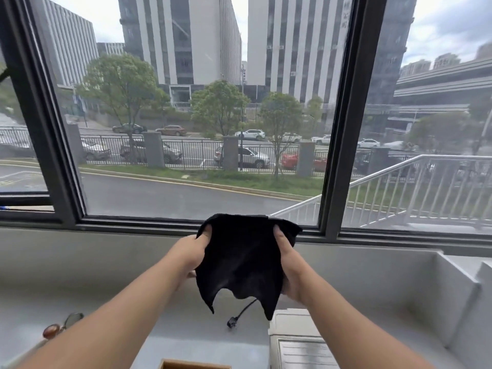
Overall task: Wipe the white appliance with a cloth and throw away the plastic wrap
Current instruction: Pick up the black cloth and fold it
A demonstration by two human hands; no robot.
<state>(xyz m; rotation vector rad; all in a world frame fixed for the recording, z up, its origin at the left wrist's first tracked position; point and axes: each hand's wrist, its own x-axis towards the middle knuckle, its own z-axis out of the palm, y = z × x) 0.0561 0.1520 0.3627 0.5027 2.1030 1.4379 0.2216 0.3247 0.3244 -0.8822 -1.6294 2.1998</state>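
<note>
I hold a black cloth [241, 259] up in front of the window, spread between both hands above the grey counter. My left hand [190, 253] pinches its left edge, thumb on the front. My right hand [288, 265] grips its right edge the same way. The cloth's lower corners hang free. Below my right forearm stands the white appliance [295, 342], only its top and a labelled panel showing at the bottom of the view. A black cable with a plug [239, 315] lies on the counter behind it. No plastic wrap is in sight.
A grey counter [186, 328] runs under a wide dark-framed window [338, 129]. A white sink basin [458, 283] sits at the right. Glasses with brown lenses [62, 326] lie at the left. A wooden box edge [194, 364] shows at the bottom.
</note>
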